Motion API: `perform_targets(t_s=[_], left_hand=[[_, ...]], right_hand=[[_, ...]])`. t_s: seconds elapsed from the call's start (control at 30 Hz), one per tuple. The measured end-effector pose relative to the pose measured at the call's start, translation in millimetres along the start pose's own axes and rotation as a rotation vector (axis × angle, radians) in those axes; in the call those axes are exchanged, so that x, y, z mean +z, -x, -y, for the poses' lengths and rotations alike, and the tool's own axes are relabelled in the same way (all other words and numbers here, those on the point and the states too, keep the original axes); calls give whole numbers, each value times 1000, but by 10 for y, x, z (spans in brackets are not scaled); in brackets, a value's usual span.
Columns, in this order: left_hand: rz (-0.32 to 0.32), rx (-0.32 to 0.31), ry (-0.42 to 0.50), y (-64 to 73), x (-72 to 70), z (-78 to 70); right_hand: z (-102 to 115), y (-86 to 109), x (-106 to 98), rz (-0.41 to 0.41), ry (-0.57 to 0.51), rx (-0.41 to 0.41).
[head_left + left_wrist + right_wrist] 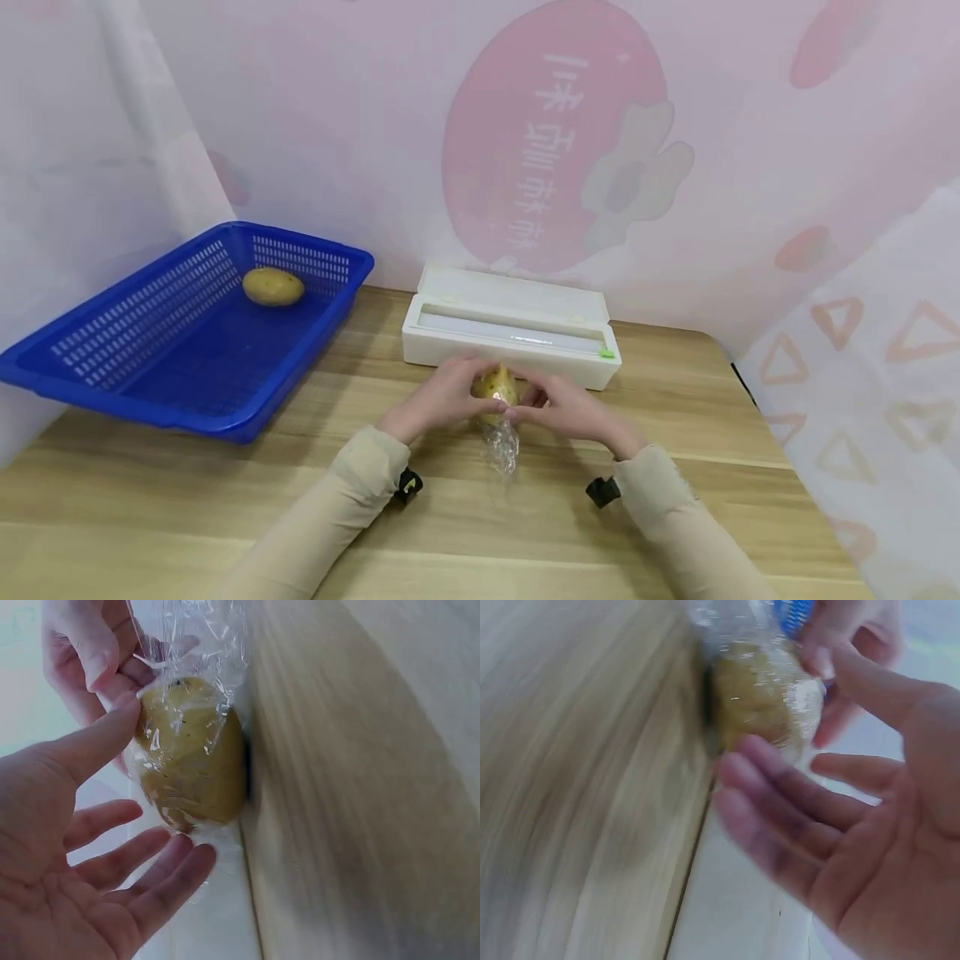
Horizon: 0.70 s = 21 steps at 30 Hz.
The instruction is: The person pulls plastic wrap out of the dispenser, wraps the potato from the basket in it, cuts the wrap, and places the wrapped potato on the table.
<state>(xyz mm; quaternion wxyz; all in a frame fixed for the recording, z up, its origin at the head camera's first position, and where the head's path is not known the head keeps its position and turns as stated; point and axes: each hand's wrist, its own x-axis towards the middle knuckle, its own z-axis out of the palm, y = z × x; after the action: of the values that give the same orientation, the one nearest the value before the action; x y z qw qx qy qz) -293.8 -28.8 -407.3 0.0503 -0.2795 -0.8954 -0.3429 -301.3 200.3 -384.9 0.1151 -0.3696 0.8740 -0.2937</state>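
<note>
Wrapping work at a wooden table (555, 550), clock positions read from the head view. A wrapped potato (497, 385) stood at the centre, clear film (502, 450) drawn tight over its skin and trailing in a crumpled tail toward six o'clock. The left hand (450, 392), at nine o'clock of the potato, grasped it with curved fingers, the thumb pressed on the film. The right hand (566, 404), at three o'clock, grasped the same potato, its thumb close beside the left thumb and its fingers lightly bent along the far side. Just beyond, at twelve o'clock, lay a long white box (525, 357), its lid (513, 296) raised, with a pale roll (510, 333) inside and a green tab (607, 354) at its three o'clock end. At ten o'clock, well apart from the hands, sat a blue basket (210, 358) with slotted sides; a second, bare potato (273, 287) rested within, near its far end. A pink-patterned cloth (750, 167) hung behind.
</note>
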Motion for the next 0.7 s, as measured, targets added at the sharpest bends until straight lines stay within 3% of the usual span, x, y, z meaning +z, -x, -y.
perform_targets(t_s=[0.13,0.3,0.43,0.53,0.7], left_hand=[[-51,15,-29,43,-75,-96],[-47,124,-89,147,-150,-142],[12,246,-153,226,-158,-153],[79,304,-186,273,-145,-179],[111,297,-184,337,-145,-181]], right_hand=[[-65,71,-43,-52,52,-99],[-133,183,-42,-127,131,-214],[-118,206,6,-148,121,-291],[-84,186,62,-127,135,-369],[-68,138,163,-93,238,-461]])
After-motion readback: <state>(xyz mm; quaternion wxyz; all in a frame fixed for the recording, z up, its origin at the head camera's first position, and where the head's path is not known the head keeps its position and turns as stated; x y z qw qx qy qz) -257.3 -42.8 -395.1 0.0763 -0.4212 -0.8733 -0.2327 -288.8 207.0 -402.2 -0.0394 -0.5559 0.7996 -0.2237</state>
